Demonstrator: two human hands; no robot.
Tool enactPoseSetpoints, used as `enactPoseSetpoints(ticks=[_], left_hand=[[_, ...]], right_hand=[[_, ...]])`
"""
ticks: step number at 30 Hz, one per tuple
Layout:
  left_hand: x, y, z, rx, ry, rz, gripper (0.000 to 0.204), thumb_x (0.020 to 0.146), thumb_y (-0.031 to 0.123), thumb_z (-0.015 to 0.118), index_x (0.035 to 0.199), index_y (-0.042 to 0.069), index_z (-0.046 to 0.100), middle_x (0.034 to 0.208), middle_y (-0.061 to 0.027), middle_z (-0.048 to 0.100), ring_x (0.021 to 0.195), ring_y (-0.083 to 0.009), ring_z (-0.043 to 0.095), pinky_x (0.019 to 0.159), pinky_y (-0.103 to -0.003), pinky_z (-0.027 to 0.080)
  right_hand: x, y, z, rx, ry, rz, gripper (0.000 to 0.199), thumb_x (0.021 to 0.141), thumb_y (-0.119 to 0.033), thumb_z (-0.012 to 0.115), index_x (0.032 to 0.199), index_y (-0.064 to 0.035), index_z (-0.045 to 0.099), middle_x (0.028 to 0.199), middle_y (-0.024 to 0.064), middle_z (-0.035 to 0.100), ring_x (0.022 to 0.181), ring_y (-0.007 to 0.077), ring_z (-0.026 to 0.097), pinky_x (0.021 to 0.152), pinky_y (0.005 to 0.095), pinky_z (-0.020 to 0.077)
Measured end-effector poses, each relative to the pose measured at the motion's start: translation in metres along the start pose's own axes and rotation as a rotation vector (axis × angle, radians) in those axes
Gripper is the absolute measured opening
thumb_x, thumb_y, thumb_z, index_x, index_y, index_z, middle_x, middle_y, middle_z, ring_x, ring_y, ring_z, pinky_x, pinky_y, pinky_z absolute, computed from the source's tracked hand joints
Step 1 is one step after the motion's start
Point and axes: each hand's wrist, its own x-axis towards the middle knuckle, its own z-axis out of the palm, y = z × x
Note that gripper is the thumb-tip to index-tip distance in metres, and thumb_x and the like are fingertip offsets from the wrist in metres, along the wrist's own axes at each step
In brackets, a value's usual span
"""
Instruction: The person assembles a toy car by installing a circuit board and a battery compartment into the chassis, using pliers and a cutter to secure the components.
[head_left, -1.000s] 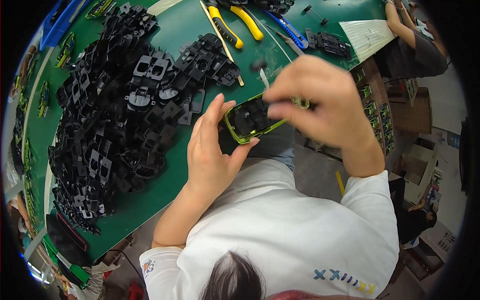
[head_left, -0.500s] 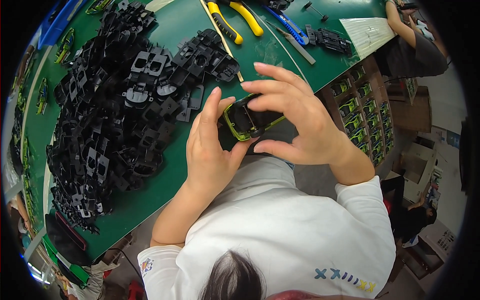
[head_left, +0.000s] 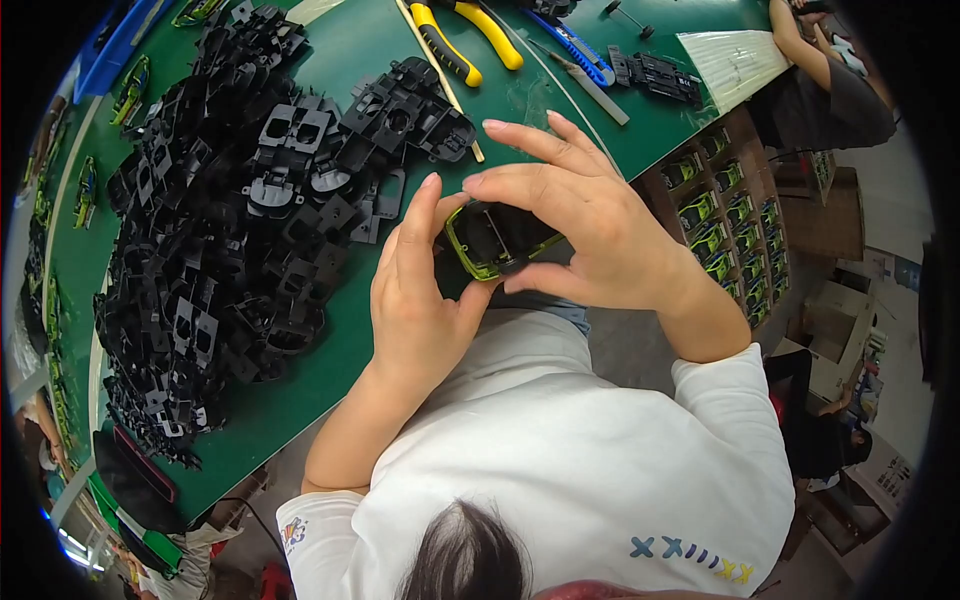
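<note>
A toy car body (head_left: 462,262), lime green at its rim and black inside, is held up in front of my chest with its hollow underside facing me. My left hand (head_left: 412,290) pinches one end between thumb and fingers. Across the hollow lies a thin metal axle (head_left: 497,228) with a black wheel (head_left: 513,266) at its near end. My right hand (head_left: 610,230) is closed round the body from the right, thumb beside that wheel and index finger over the far side. Its other fingers stretch out, and its palm hides the rest of the car.
A large heap of black plastic chassis parts (head_left: 210,230) covers the left of the green table (head_left: 300,400). Beyond lie yellow-handled pliers (head_left: 490,35), a blue utility knife (head_left: 570,45), a wooden stick (head_left: 445,80) and a loose wheel axle (head_left: 628,18). Green car bodies fill a tray (head_left: 720,215) at right.
My right hand has shifted slightly left and closed in on the car body, its index finger reaching nearer my left fingers. My left hand has barely moved.
</note>
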Motion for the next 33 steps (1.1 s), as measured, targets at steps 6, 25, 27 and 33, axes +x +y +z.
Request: enactPoseSetpoints(ticks=[6,25,27,33], left_hand=[[-0.0001,0.0008,0.0003,-0.016,0.003,-0.004,0.09,0.068,-0.004,0.082,0.146,-0.004,0.037,0.116,-0.0153,0.066,0.099,-0.0305,0.065,0.085,-0.038,0.055],[0.0005,0.0021,-0.0008,-0.003,0.006,-0.029,0.089,0.069,-0.004,0.081,0.146,-0.003,0.037,0.116,-0.0141,0.066,0.099,-0.0284,0.066,0.084,-0.036,0.055],[0.0017,0.0025,-0.0004,-0.009,0.008,-0.008,0.089,0.069,-0.005,0.081,0.146,-0.003,0.038,0.116,-0.014,0.066,0.098,-0.0285,0.066,0.083,-0.036,0.055],[0.0011,0.0004,-0.0021,0.007,-0.005,-0.021,0.087,0.07,-0.003,0.079,0.146,-0.003,0.037,0.114,-0.0143,0.067,0.098,-0.0304,0.066,0.083,-0.038,0.054]], right_hand=[[0.0029,0.0015,-0.0024,0.089,-0.013,-0.032,0.064,0.07,-0.012,0.083,0.128,-0.0132,0.058,0.124,0.0041,0.063,0.137,0.0277,0.048,0.115,0.0592,0.0294],[0.0046,0.0012,-0.0055,0.037,-0.045,-0.047,0.064,0.069,-0.012,0.083,0.127,-0.014,0.058,0.123,0.0024,0.064,0.136,0.0257,0.049,0.116,0.0575,0.0291],[0.0022,0.0015,-0.0076,0.018,-0.057,-0.048,0.063,0.069,-0.012,0.083,0.127,-0.0142,0.058,0.123,0.002,0.064,0.136,0.0255,0.049,0.116,0.0575,0.029],[0.0053,0.0006,-0.0091,0.028,-0.054,-0.053,0.064,0.069,-0.014,0.084,0.127,-0.0148,0.059,0.124,0.0024,0.064,0.136,0.0259,0.048,0.115,0.0587,0.0295]])
